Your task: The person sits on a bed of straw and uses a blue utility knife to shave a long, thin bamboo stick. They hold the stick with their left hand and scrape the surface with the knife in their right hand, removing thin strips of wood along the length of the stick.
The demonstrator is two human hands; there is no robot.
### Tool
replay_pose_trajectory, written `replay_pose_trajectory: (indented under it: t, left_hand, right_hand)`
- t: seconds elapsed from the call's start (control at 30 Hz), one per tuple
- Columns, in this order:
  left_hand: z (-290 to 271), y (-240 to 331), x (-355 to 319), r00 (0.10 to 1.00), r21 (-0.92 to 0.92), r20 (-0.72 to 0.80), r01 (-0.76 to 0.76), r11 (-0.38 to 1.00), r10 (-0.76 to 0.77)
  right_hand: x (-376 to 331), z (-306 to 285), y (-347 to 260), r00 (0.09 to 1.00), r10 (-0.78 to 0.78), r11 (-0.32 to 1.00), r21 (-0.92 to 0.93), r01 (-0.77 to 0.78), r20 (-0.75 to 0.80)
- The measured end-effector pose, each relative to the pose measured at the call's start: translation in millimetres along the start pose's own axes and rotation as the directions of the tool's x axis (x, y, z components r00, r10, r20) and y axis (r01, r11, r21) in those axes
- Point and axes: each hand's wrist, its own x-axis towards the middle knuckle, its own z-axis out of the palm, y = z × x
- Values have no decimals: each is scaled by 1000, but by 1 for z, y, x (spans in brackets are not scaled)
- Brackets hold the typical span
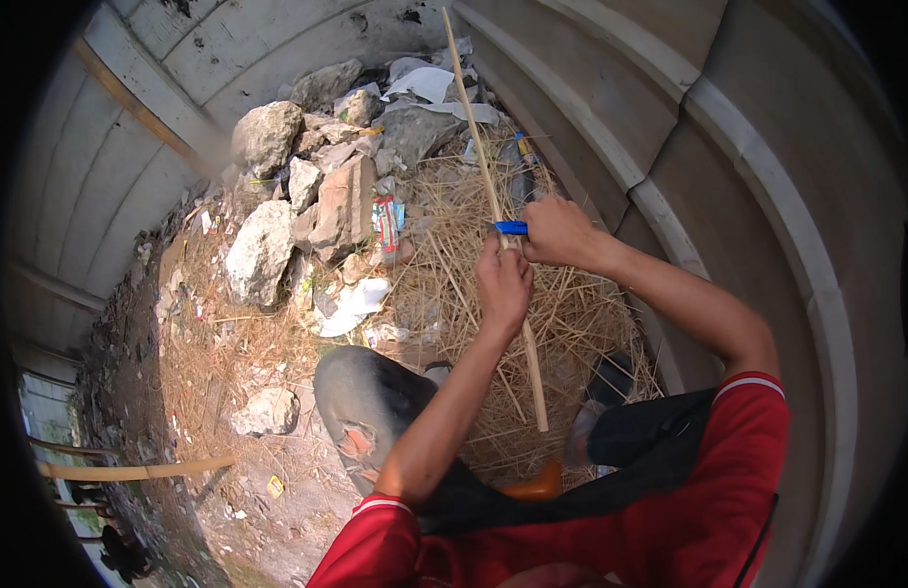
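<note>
A long, thin wooden stick (480,147) slants through the middle of the view, its far end by the rubble and its near end between my legs. My left hand (504,289) is closed around the stick near its middle. Just beyond and to the right, my right hand (560,232) grips a blue-handled knife (512,227), which lies across the stick. A small dark part shows at its left tip; the blade itself is hard to make out. Pale straw-like shavings (571,323) cover the ground beneath both hands.
Large stones (265,245) and broken bricks (344,208) are heaped ahead on the left, with wrappers and white scraps among them. A corrugated wall (767,196) curves close along my right side. Something orange (532,482) lies between my legs. A bamboo pole (140,470) is at lower left.
</note>
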Motion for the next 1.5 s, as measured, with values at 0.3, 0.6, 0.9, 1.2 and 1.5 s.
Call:
replay_pose_trajectory:
  t: [0.3,0.6,0.9,1.2,1.5]
  left_hand:
    - [17,-22,-41,992,291,130,-30,956,-9]
    - [-5,35,-5,991,-70,-4,136,988,-136]
    - [-7,44,-8,996,-58,-12,87,995,-88]
    - [-14,57,-5,994,-86,-71,74,994,-80]
    - [-16,56,-6,996,-16,-5,89,996,-89]
  right_hand:
    - [49,-24,71,958,259,963,-40,-265,-122]
    - [23,6,16,996,65,998,5,-65,64]
    - [40,3,36,982,166,813,550,-188,90]
    - [36,-32,30,996,-77,801,591,94,-53]
    - [21,-48,8,957,-243,924,261,278,-158]
